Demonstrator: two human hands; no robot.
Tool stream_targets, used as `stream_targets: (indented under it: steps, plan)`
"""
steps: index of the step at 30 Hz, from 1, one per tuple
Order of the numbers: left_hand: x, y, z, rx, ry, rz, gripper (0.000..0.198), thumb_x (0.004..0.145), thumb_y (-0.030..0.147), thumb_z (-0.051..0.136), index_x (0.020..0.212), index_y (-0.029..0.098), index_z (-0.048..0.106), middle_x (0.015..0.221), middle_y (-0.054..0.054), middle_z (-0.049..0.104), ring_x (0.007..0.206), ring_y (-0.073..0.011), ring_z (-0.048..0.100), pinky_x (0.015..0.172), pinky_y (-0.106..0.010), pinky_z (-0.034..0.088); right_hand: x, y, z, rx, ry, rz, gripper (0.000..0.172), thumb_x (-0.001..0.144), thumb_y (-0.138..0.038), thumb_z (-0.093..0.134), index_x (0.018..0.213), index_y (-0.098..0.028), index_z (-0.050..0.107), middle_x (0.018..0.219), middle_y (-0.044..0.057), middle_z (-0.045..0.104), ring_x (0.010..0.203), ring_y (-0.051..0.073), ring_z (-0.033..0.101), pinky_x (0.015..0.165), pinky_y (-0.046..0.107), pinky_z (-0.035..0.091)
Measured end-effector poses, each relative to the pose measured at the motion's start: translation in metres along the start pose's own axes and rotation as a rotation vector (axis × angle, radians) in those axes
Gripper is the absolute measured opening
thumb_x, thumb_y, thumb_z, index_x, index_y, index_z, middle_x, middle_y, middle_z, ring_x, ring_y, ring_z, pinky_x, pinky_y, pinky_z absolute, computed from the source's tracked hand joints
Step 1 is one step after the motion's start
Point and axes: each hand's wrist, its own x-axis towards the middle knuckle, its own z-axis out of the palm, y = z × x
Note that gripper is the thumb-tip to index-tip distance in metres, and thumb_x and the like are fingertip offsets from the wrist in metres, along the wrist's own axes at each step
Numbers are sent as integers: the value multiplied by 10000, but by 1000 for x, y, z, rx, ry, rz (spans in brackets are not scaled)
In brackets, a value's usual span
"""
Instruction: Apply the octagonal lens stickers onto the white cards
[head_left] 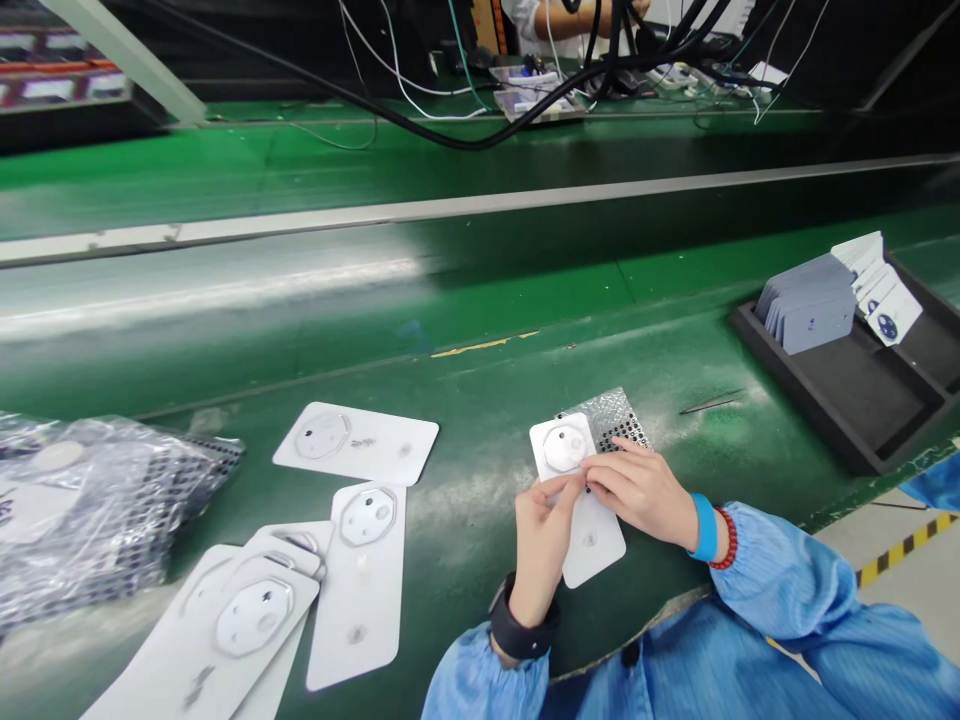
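Note:
A white rounded panel [596, 545] with a raised round ring and lens-like holes near its far end lies on the green bench before me. My left hand [544, 530] reaches over its middle, thumb and forefinger pinched together just below the ring. From the right, my right hand [637, 490] meets it there, its fingertips bunched close to the left ones. Whatever is between the fingertips is too small or hidden to name. Partly under the panel and right hand is a clear plastic sheet [619, 410] with black dots.
Similar white panels [356, 440] lie left of my hands, several overlapping at the near left. Beyond them is a clear bag [97, 520] of dotted parts. Tweezers [711, 403] lie to the right, before a black tray [847, 400] holding grey cards [814, 300]. Cables and a person are across the bench.

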Motion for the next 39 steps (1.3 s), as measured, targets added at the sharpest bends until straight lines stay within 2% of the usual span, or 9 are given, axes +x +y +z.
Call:
stream_targets:
  steps: [4,6,8,10,14,18,26,32,39]
  plan:
    - [0,3,-6,-10,4,10,227,766,320,674,828,142,800,896,-102,782,925,-298,691,836,-372,514,-3,5,4,96,-13,64,157,943,-124,466,892,-176,605,973,75,743,862,172,716,912,369,551]
    - [-4,7,-19,-10,68,32,290,783,323,681,1006,158,766,1035,-104,761,954,-274,686,807,-334,524,-5,12,3,237,-5,168,145,935,-138,481,867,-191,597,989,70,736,872,166,713,832,317,577]
    - [-14,13,-35,-30,151,46,587,781,328,714,1342,233,569,1157,-89,720,932,-243,691,724,-295,537,-5,19,-2,312,21,250,135,933,-152,495,867,-199,603,995,71,732,892,169,713,793,296,586]
    - [-26,21,-46,-65,189,30,813,766,355,746,1480,285,363,1117,-74,725,826,-225,701,624,-275,537,-1,18,-10,346,62,298,126,928,-164,516,860,-203,615,995,74,725,922,183,708,823,317,582]
    - [-45,38,-43,-64,134,9,473,772,439,724,1172,196,653,891,-59,748,706,-210,679,596,-267,532,18,-9,-32,437,140,304,101,908,-160,557,861,-208,633,1048,75,686,980,194,675,871,344,563]
    - [-54,52,-24,0,129,109,310,805,434,682,995,192,717,879,-48,741,738,-201,663,640,-258,527,35,-40,-41,404,185,123,127,925,-120,531,955,-190,632,1094,96,655,1026,198,632,876,364,565]
    - [-61,57,-14,18,118,192,284,844,409,643,1023,206,729,854,-35,729,712,-195,644,643,-268,520,30,-40,-40,273,225,3,194,933,-76,519,1062,-172,627,1082,117,668,1061,217,639,960,464,544]
    - [-60,57,-15,38,156,236,200,836,346,658,958,203,726,897,-44,747,782,-205,686,716,-267,554,25,-48,-43,-35,174,-134,307,977,-88,381,1140,-103,641,1137,143,708,1117,220,632,1014,428,516]
    - [-56,59,-17,9,186,201,253,796,380,708,943,176,737,816,-52,769,702,-194,713,597,-224,574,19,-51,-39,-91,175,-70,333,937,-85,415,1173,-122,646,1142,112,719,1145,213,621,1132,470,389]
